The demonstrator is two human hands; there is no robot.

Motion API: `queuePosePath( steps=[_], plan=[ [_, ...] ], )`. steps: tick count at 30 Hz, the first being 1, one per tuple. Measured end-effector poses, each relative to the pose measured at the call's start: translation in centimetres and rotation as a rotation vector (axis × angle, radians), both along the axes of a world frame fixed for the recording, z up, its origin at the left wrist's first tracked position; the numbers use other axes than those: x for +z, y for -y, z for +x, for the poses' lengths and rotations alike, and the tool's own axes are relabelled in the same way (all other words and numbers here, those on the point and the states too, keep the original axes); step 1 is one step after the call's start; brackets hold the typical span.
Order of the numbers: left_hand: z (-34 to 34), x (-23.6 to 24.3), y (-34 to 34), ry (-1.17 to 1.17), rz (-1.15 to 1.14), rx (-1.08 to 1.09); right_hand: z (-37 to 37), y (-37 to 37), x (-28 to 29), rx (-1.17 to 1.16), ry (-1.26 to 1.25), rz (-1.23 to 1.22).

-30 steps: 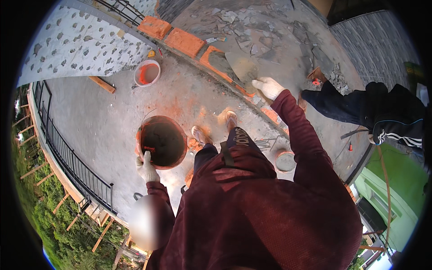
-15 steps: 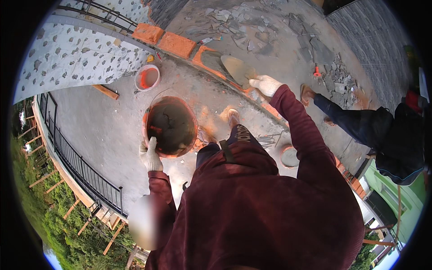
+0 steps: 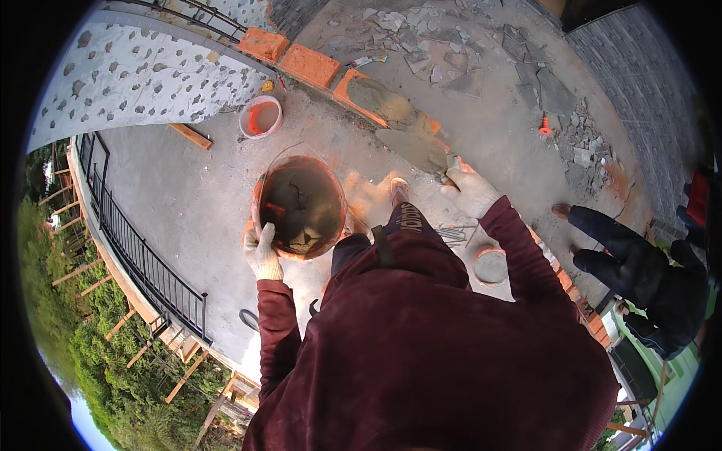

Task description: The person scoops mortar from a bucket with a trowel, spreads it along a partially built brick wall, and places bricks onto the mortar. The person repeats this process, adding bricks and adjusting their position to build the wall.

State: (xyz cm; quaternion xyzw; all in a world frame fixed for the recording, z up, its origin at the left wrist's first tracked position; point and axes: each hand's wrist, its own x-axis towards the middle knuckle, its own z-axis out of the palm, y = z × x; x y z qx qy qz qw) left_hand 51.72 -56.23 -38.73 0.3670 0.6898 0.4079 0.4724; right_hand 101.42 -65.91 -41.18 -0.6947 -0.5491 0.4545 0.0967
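Observation:
My left hand (image 3: pixel 262 252), in a pale knit glove, grips the near left rim of an orange bucket (image 3: pixel 308 162), its thumb over the edge. Dark grey wet mortar (image 3: pixel 301 199) lies inside the bucket, which tilts a little toward me. My gloved right hand (image 3: pixel 471 189) is closed around the handle of a trowel (image 3: pixel 415 150); the handle is mostly hidden. The mortar-smeared blade points left and away from me, along the near side of a low row of orange bricks (image 3: pixel 312 66). Grey mortar (image 3: pixel 380 101) is spread on top of the row, just beyond the blade.
A white pail (image 3: pixel 277 120) with orange inside stands far left, near a wood piece (image 3: pixel 191 136). Another round container (image 3: pixel 491 267) sits by my right side. Broken tiles (image 3: pixel 553 90) litter the floor beyond the bricks. A person (image 3: pixel 624 252) is at right; a black railing (image 3: pixel 139 252) runs left.
My right hand has drawn the trowel nearer, off the brick row to its near side. More mortar shows on the bricks. My left hand keeps its hold on the bucket.

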Motion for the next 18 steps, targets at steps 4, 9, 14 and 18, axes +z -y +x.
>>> queuePosePath(
  steps=[4,9,14,18],
  plan=[
    [0.7,-0.2,-0.4,0.016,0.047,-0.030,-7.2,-1.8,0.2,0.150,0.116,0.049],
    [0.9,1.2,-2.5,-0.067,0.000,-0.132,-12.8,-3.5,1.8,0.533,0.252,0.311],
    [2.8,4.6,-6.6,-0.231,-0.035,-0.494,-20.6,-7.9,1.3,0.301,0.282,0.533],
    [0.4,5.2,-10.4,-0.146,0.144,-0.580,-25.6,-9.1,2.8,0.433,0.299,0.139]
  ],
)
